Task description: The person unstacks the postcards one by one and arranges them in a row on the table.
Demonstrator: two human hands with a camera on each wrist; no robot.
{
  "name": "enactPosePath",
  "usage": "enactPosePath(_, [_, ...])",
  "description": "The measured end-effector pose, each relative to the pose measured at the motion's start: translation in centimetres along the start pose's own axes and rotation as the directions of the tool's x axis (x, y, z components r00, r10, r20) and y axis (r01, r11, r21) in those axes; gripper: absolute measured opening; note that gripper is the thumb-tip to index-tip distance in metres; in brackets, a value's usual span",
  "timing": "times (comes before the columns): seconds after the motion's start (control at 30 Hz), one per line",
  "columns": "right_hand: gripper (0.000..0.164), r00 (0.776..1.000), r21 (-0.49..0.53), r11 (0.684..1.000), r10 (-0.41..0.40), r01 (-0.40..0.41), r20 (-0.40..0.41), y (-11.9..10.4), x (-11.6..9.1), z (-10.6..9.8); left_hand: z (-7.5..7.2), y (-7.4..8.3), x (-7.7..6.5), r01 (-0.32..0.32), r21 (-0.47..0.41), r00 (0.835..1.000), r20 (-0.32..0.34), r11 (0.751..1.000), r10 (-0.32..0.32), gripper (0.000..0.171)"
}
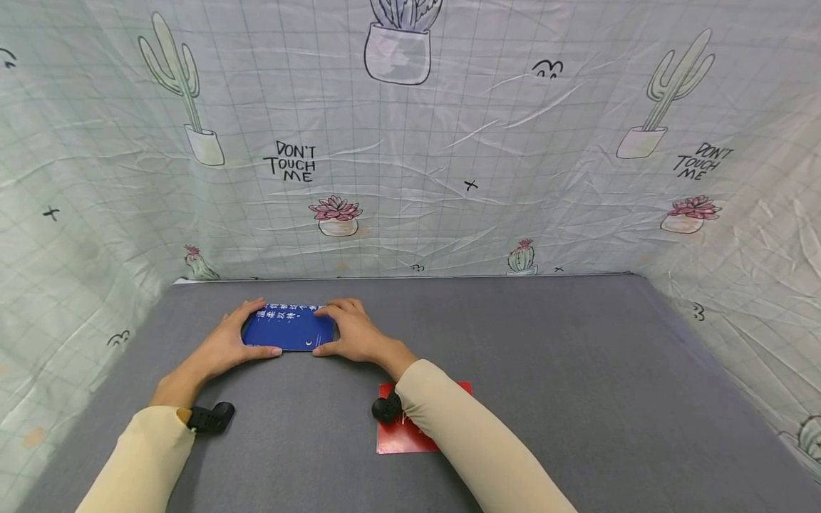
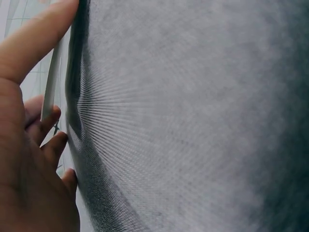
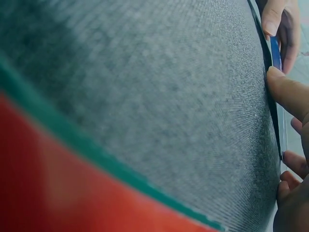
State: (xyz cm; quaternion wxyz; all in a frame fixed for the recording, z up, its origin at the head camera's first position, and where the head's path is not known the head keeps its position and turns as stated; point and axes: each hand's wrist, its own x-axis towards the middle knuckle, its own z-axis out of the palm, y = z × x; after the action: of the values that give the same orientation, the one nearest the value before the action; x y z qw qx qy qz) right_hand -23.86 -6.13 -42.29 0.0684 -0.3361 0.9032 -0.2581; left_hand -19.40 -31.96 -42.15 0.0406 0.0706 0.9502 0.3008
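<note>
Pinching the blue card [image 1: 288,330] left of the head view's middle, the left hand [image 1: 229,339] and right hand [image 1: 354,335] risked losing it if either grip got loose.

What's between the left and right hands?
A blue rectangular item with white print; the left hand and right hand hold its opposite ends. The head view shows this.
</note>
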Motion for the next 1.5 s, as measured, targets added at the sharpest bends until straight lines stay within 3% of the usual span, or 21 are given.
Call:
enactPosePath(0.67, [0.067, 1.000, -0.004, 1.000, 0.008, -0.008, 0.005, -0.2, 0.0, -0.1, 0.1, -0.3, 0.2, -0.033, 0.043, 0.999, 0.011, 0.999, 0.032, 0.104])
enactPosePath(1.13, [0.068, 1.000, 0.032, 0.999, 0.009, -0.010, 0.023, 0.0, 0.0, -0.4, 0.1, -0.3, 0.1, -0.019, 0.018, 1.000, 0.009, 1.000, 0.019, 0.105])
enactPosePath(1.33, [0.069, 0.999, 0.036, 0.999, 0.009, -0.011, 0.044, 0.1, -0.2, -1.3, 0.2, 0.0, 0.0, 0.013, 0.002, 1.000, 0.007, 1.000, -0.013, 0.108])
enactPosePath(1.5, [0.069, 0.998, 0.001, 1.000, -0.022, 0.022, 0.061, -0.8, -0.5, -3.3, 0.2, 0.8, -0.1, -0.050, 0.011, 0.999, -0.007, 0.999, 0.050, 0.107])
